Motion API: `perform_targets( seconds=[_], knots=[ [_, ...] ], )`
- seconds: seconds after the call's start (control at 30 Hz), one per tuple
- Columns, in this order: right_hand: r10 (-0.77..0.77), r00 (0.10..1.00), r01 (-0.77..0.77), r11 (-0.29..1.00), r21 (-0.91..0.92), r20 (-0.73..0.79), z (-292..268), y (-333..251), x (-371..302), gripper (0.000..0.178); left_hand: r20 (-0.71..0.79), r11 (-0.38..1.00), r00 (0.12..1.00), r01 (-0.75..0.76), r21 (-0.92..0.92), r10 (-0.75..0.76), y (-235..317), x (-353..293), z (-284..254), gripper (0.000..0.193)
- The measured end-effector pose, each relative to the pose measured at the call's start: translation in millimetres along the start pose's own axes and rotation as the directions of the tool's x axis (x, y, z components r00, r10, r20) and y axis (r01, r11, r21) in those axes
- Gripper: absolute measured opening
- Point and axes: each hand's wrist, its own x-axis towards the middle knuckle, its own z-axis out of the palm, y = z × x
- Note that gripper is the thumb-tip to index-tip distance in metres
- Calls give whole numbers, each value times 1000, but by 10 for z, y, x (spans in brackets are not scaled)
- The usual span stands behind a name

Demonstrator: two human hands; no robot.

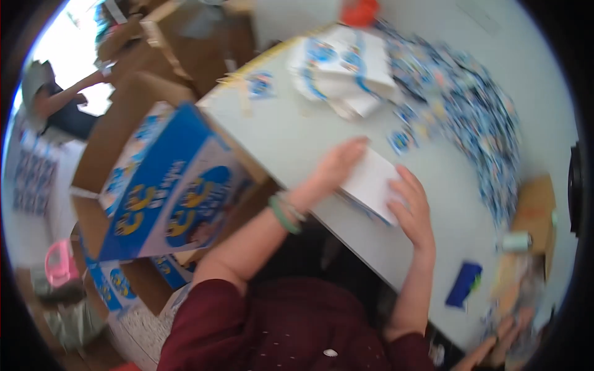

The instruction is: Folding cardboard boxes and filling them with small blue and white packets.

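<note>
A white, flat-topped box (370,179) is held between my two hands over the near edge of the table. My left hand (339,164) grips its far left side, with a green bangle on the wrist. On the opposite side my right hand (411,207) has its fingers along the box's right edge, slightly spread. A strip of blue shows low on the box's near side. Just beyond lies a small blue printed packet (401,141). Both hands are a little blurred, and the box's underside is hidden.
A heap of small blue-and-white packets (476,111) curves along the table's far right. White packages with blue print (346,68) stand at the back. An open blue-printed carton (179,185) is at my left. A dark blue pouch (464,284) lies at right, near another person's hands (510,331).
</note>
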Motion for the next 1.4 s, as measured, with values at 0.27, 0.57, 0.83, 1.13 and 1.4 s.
perform_targets(
  seconds=[0.27, 0.57, 0.83, 1.13, 1.4],
  knots=[
    [436, 898, -363, 815, -451, 66, 135, -205, 328, 48, -43, 962, 998, 45, 268, -35, 30, -14, 163, 41],
    [247, 956, -250, 968, 0, 158, -10, -6, 28, 58, -88, 983, 993, 88, 159, -75, 145, -159, 103, 32],
    [714, 527, -809, 255, 530, 460, -103, -166, -636, 59, 21, 861, 993, 94, 499, -120, 327, -715, -131, 39],
    [328, 939, -155, 672, 725, -104, 220, -398, -359, 74, 189, 933, 961, -249, 262, 203, 468, -1122, -404, 57],
    [167, 984, -174, 838, 518, 61, 909, -240, 113, 67, -367, 998, 929, -62, -17, 52, 171, -938, -475, 53]
  ],
)
